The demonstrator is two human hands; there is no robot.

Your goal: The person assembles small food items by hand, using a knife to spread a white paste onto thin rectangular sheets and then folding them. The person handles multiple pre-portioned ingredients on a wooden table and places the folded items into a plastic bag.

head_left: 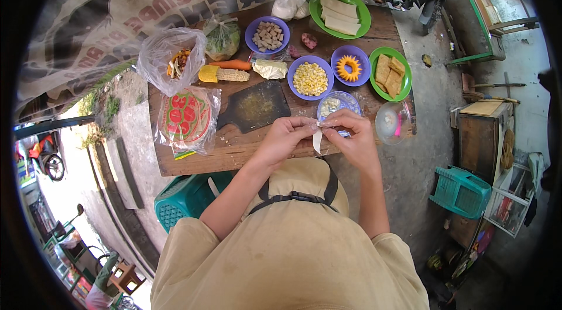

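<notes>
My left hand (287, 137) and my right hand (351, 134) meet over the table's near edge, fingertips pinched together. Between them they grip a thin, pale curved strip (317, 141) that hangs down; its upper end is hidden by the fingers. Just beyond my fingers stands a small clear bowl (358, 105) with pale pieces that look like garlic cloves. A purple bowl of corn kernels (310, 79) sits behind it. Left of my hands lies a dark cutting board (256, 105), its surface scuffed. To the right is a clear round container (391, 122) with a pink item inside.
On the wooden table (234, 158) are a partly stripped corn cob (222, 74), a carrot (233, 64), bowls of diced pieces (268, 35) and an orange ring (349, 68), green plates of slabs (340, 15) and brown pieces (389, 75), and plastic bags (186, 122). A teal stool (184, 199) stands below.
</notes>
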